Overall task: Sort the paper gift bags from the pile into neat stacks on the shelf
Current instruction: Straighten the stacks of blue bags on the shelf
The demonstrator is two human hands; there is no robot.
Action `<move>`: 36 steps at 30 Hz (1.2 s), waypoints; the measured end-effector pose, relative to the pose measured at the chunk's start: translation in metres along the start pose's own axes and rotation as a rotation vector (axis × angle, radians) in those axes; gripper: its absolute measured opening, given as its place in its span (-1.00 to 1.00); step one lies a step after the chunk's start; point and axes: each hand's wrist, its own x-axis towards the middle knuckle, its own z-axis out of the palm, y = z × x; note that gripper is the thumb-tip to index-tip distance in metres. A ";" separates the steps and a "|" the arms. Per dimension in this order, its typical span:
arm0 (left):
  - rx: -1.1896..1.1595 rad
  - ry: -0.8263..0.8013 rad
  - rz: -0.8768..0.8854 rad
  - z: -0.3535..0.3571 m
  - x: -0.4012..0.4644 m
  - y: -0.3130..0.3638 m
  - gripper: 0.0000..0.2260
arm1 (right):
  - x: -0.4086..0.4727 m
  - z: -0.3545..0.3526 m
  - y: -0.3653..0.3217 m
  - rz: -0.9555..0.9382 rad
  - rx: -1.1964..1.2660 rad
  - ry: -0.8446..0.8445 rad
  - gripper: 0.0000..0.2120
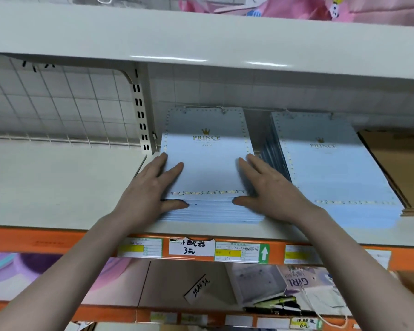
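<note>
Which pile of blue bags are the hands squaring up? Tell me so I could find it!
Look at the white shelf above the orange price strip. Two stacks of light blue PRINCE bags lie there. It is the left stack, beside the slotted upright post, with the left hand and right hand on its sides.

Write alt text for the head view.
Both hands, left hand and right hand, rest flat with straight fingers on a stack of pale blue PRINCE gift bags on a white shelf. A second blue stack lies just right.
</note>
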 end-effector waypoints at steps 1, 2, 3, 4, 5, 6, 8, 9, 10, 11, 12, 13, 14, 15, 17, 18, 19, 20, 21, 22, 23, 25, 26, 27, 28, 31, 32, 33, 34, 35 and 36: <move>-0.073 0.050 -0.033 0.005 -0.004 0.002 -0.17 | -0.004 0.005 -0.003 0.054 0.156 0.040 -0.09; -0.136 0.090 -0.074 0.008 -0.009 0.004 -0.14 | -0.010 0.008 -0.009 0.107 0.310 0.097 -0.04; -0.196 0.116 -0.113 0.011 -0.014 0.006 -0.09 | -0.014 0.015 -0.014 0.159 0.450 0.148 0.00; -0.253 0.121 -0.145 0.013 -0.018 0.007 -0.04 | -0.017 0.020 -0.020 0.209 0.580 0.186 0.02; -0.317 0.109 -0.175 0.013 -0.021 0.010 0.02 | -0.021 0.025 -0.025 0.263 0.724 0.214 0.04; -0.393 0.093 -0.208 0.011 -0.024 0.012 0.05 | -0.024 0.028 -0.030 0.322 0.878 0.236 0.02; -0.625 0.076 -0.317 0.002 -0.023 0.018 -0.03 | -0.030 0.028 -0.038 0.445 1.125 0.247 -0.14; -0.773 0.066 -0.389 -0.003 -0.018 0.023 -0.16 | -0.033 0.028 -0.040 0.494 1.185 0.243 -0.24; -0.920 0.055 -0.452 -0.004 -0.012 0.025 -0.31 | -0.035 0.028 -0.041 0.521 1.205 0.247 -0.30; -1.036 0.052 -0.497 -0.004 -0.003 0.024 -0.44 | -0.036 0.028 -0.040 0.539 1.211 0.254 -0.35; -1.080 0.047 -0.526 -0.003 0.007 0.022 -0.52 | -0.037 0.027 -0.040 0.549 1.213 0.260 -0.38; -1.096 0.050 -0.533 -0.001 0.014 0.020 -0.53 | -0.036 0.027 -0.040 0.564 1.218 0.268 -0.39; -1.110 0.058 -0.539 0.001 0.021 0.016 -0.54 | -0.036 0.027 -0.039 0.581 1.222 0.270 -0.40; -1.150 0.065 -0.547 0.003 0.024 0.014 -0.56 | -0.035 0.027 -0.038 0.607 1.234 0.265 -0.39; -1.267 0.067 -0.561 0.009 0.026 0.003 -0.49 | -0.033 0.026 -0.035 0.663 1.297 0.249 -0.38; -1.322 0.061 -0.555 0.011 0.025 -0.001 -0.43 | -0.033 0.024 -0.035 0.678 1.330 0.247 -0.38; -1.361 0.050 -0.547 0.012 0.024 -0.004 -0.40 | -0.033 0.024 -0.034 0.681 1.351 0.249 -0.38; -1.384 0.033 -0.534 0.013 0.023 -0.005 -0.38 | -0.033 0.024 -0.034 0.678 1.362 0.246 -0.38; -1.409 0.021 -0.528 0.013 0.024 -0.004 -0.37 | -0.032 0.024 -0.033 0.677 1.371 0.239 -0.39; -1.433 0.014 -0.529 0.014 0.025 -0.003 -0.37 | -0.031 0.024 -0.034 0.676 1.377 0.236 -0.40; -1.456 0.020 -0.527 0.014 0.026 0.001 -0.37 | -0.031 0.026 -0.033 0.682 1.377 0.238 -0.40; -1.489 0.029 -0.521 0.014 0.028 0.004 -0.39 | -0.029 0.028 -0.031 0.685 1.348 0.214 -0.38; -1.505 0.031 -0.528 0.013 0.029 0.006 -0.38 | -0.029 0.028 -0.032 0.675 1.317 0.183 -0.37; -1.524 0.032 -0.530 0.013 0.029 0.006 -0.37 | -0.029 0.027 -0.033 0.665 1.283 0.149 -0.37; -1.534 0.032 -0.531 0.012 0.029 0.005 -0.36 | -0.029 0.026 -0.034 0.667 1.267 0.129 -0.37; -1.556 0.037 -0.539 0.010 0.027 0.005 -0.35 | -0.030 0.023 -0.032 0.651 1.279 0.126 -0.43; -1.559 0.042 -0.541 0.011 0.027 0.005 -0.35 | -0.030 0.022 -0.032 0.647 1.280 0.145 -0.52; -1.567 0.057 -0.543 0.011 0.026 0.005 -0.35 | -0.030 0.019 -0.035 0.655 1.290 0.158 -0.59; -1.572 0.074 -0.547 0.011 0.026 0.005 -0.37 | -0.029 0.018 -0.035 0.661 1.309 0.168 -0.62; -1.574 0.085 -0.553 0.010 0.025 0.005 -0.40 | -0.029 0.020 -0.034 0.647 1.328 0.176 -0.61; -1.569 0.086 -0.554 0.010 0.025 0.006 -0.43 | -0.028 0.022 -0.032 0.629 1.335 0.181 -0.54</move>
